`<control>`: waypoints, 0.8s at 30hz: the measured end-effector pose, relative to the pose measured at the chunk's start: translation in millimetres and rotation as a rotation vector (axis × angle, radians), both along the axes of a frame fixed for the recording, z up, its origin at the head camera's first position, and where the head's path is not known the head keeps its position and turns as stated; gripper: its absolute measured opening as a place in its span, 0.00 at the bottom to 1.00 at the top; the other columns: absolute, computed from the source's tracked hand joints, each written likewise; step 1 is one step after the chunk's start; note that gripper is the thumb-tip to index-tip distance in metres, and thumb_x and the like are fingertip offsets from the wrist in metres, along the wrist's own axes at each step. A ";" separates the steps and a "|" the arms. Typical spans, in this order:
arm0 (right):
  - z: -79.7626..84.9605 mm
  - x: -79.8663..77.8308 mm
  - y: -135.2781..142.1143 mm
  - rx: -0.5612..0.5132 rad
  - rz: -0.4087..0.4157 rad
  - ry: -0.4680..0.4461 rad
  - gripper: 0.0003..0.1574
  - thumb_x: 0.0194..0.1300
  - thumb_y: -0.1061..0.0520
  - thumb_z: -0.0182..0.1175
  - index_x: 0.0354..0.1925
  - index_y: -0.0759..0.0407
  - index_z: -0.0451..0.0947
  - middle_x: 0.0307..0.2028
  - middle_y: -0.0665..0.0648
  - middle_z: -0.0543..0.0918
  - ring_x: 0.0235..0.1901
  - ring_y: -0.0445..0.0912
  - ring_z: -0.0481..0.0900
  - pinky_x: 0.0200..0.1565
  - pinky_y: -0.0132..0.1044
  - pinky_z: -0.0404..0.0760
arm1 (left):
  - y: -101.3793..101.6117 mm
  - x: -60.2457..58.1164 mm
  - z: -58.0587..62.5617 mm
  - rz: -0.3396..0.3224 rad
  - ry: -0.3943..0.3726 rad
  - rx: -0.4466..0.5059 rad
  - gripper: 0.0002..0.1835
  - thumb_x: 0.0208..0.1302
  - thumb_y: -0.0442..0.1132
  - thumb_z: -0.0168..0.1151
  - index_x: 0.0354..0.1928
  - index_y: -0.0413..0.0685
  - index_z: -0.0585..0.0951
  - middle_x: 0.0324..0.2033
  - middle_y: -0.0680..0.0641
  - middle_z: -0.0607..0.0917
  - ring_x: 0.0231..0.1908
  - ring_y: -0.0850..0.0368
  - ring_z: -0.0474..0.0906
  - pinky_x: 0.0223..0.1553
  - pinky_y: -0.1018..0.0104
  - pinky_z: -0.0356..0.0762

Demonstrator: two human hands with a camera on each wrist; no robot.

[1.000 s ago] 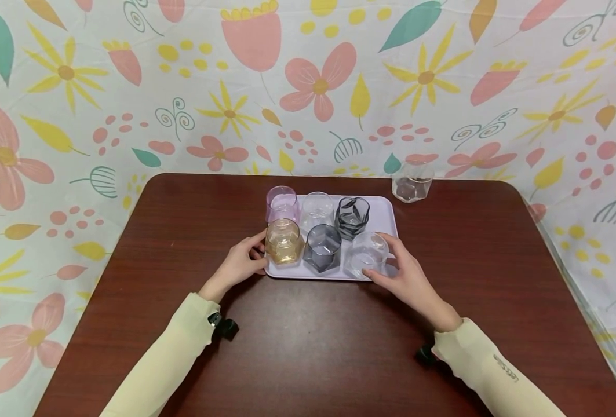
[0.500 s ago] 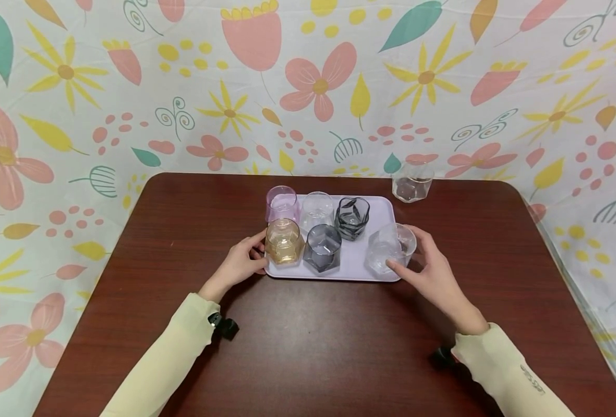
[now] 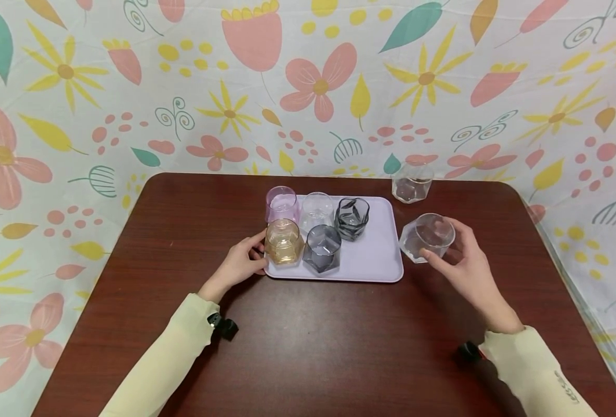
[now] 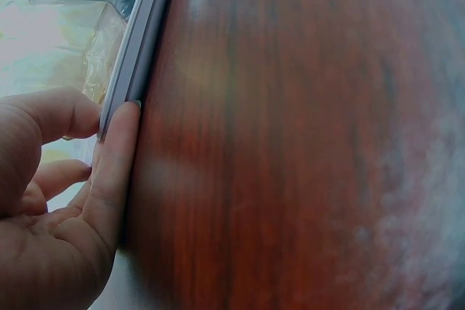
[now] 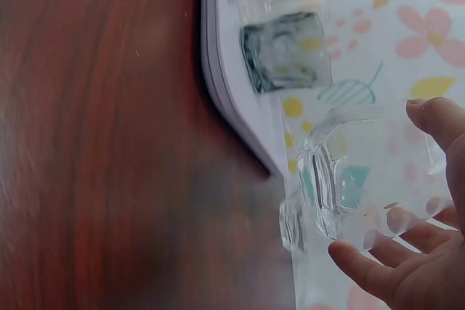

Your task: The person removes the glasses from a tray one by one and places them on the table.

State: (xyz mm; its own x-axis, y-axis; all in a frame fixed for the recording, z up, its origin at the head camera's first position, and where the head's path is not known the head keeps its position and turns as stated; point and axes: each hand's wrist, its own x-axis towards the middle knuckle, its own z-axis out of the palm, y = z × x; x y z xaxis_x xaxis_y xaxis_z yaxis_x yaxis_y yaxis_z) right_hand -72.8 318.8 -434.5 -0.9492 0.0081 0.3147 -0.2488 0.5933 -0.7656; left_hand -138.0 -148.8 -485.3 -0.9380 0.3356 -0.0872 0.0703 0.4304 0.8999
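Note:
My right hand (image 3: 469, 266) holds a clear, faceted drinking glass (image 3: 425, 238) just right of the lilac tray (image 3: 372, 252), thumb on the near side and fingers round the far side. In the right wrist view this glass (image 5: 363, 161) is tilted, above the table. My left hand (image 3: 239, 263) grips the tray's left end; the left wrist view has its fingers at the tray rim (image 4: 138, 41). Nearest that hand on the tray is an amber glass (image 3: 284, 246), with a smoky grey glass (image 3: 323, 252) beside it. Behind them stand a pink-purple glass (image 3: 281, 202), a clear glass (image 3: 317, 211) and a dark grey glass (image 3: 353, 219).
Another clear glass (image 3: 411, 186) stands at the back edge of the dark wooden table (image 3: 308, 347), right of the tray. A flower-printed cloth (image 3: 318, 133) hangs behind the table and along its sides.
My right hand has lifted the clear glass from the tray's front right corner and carried it right, past the tray's edge. My left hand has stayed at the tray's left end.

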 end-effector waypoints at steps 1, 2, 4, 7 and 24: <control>0.8 -0.9 3.3 0.012 -0.014 0.000 0.55 0.55 0.71 0.76 0.76 0.60 0.61 0.64 0.64 0.73 0.52 0.28 0.76 0.50 0.10 0.75 | 0.0 -0.1 0.1 0.001 -0.001 -0.001 0.43 0.56 0.21 0.61 0.77 0.39 0.66 0.43 0.37 0.76 0.33 0.55 0.82 0.30 0.62 0.91; 1.5 -1.7 6.4 0.022 -0.026 0.000 0.55 0.55 0.70 0.76 0.76 0.59 0.61 0.64 0.64 0.73 0.52 0.27 0.76 0.49 0.10 0.74 | 0.0 -0.1 0.3 0.001 0.000 -0.003 0.43 0.56 0.21 0.61 0.77 0.39 0.66 0.43 0.37 0.76 0.33 0.55 0.82 0.30 0.62 0.91; 2.3 -3.9 11.9 0.022 -0.046 -0.002 0.55 0.56 0.69 0.76 0.76 0.60 0.61 0.64 0.66 0.74 0.51 0.27 0.76 0.49 0.10 0.75 | -0.1 -0.3 0.6 0.002 -0.001 -0.007 0.43 0.56 0.21 0.62 0.77 0.40 0.66 0.43 0.37 0.76 0.33 0.55 0.83 0.30 0.62 0.91; 2.5 -8.0 19.2 0.020 -0.068 -0.012 0.54 0.58 0.68 0.75 0.76 0.60 0.60 0.64 0.67 0.75 0.50 0.26 0.76 0.48 0.10 0.75 | -0.2 -0.1 1.2 0.006 -0.004 -0.012 0.43 0.56 0.22 0.62 0.77 0.40 0.67 0.43 0.37 0.76 0.33 0.55 0.82 0.29 0.63 0.91; -4.7 -47.8 62.1 0.033 -0.176 -0.092 0.51 0.66 0.58 0.72 0.78 0.57 0.57 0.67 0.65 0.72 0.50 0.26 0.73 0.45 0.08 0.73 | 0.5 0.0 0.4 0.009 -0.006 -0.008 0.43 0.56 0.21 0.62 0.77 0.40 0.67 0.44 0.37 0.77 0.33 0.54 0.83 0.29 0.63 0.91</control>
